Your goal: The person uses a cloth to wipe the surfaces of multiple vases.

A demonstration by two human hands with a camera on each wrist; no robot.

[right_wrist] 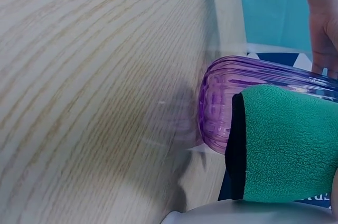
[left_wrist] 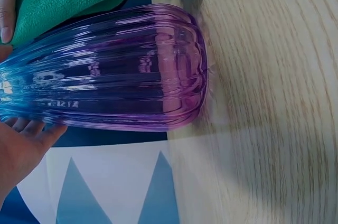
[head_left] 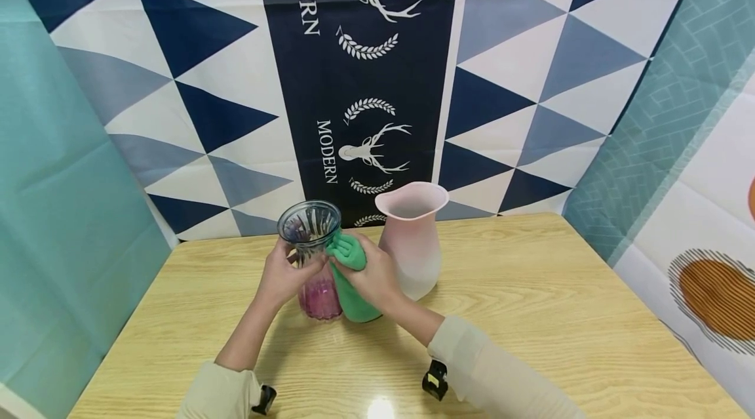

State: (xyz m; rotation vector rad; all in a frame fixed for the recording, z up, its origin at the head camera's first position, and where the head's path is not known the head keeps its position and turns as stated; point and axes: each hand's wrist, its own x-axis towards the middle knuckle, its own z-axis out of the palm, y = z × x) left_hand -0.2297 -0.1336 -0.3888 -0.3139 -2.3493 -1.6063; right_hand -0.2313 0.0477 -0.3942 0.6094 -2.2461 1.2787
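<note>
A ribbed glass vase (head_left: 320, 296), blue at the rim and pink-purple at the base, stands upright on the table. My left hand (head_left: 287, 275) grips its neck from the left, thumb in front. In the left wrist view the fingers wrap the narrow blue part of the vase (left_wrist: 121, 71). My right hand (head_left: 374, 273) clutches a bunched green cloth (head_left: 354, 298) against the vase's right side, near the rim. The cloth (right_wrist: 290, 145) hangs down beside the vase and shows a dark edge in the right wrist view.
A frosted pink-and-white vase (head_left: 415, 242) with a wavy rim stands just right of the cloth, close behind my right hand. The wooden table (head_left: 519, 320) ends at a patterned fabric backdrop (head_left: 377, 78). Teal fabric (head_left: 59, 209) hangs along the left side.
</note>
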